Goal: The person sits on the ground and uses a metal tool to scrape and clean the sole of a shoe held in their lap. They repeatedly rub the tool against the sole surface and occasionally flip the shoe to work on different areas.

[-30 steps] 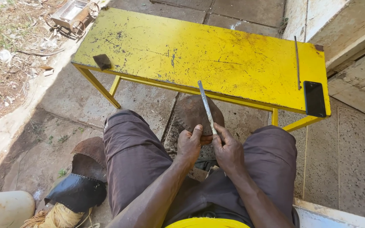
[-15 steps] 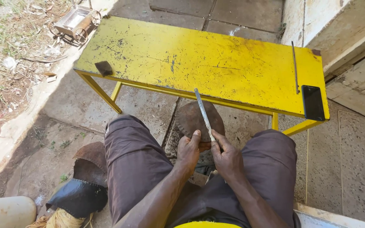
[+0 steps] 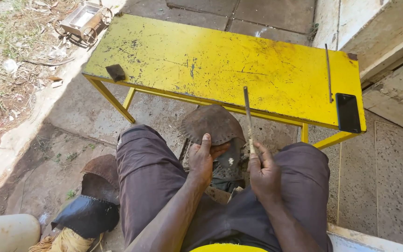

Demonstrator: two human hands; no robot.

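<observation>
Now the left hand grips the lower edge of a rusty brown, scallop-edged metal disc between the knees. At its three o'clock, apart, the right hand clasps a thin upright metal file, below the scuffed yellow metal bench.

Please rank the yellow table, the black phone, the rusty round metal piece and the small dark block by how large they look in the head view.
1. Yellow table
2. Rusty round metal piece, though nearer the camera
3. Black phone
4. Small dark block
</observation>
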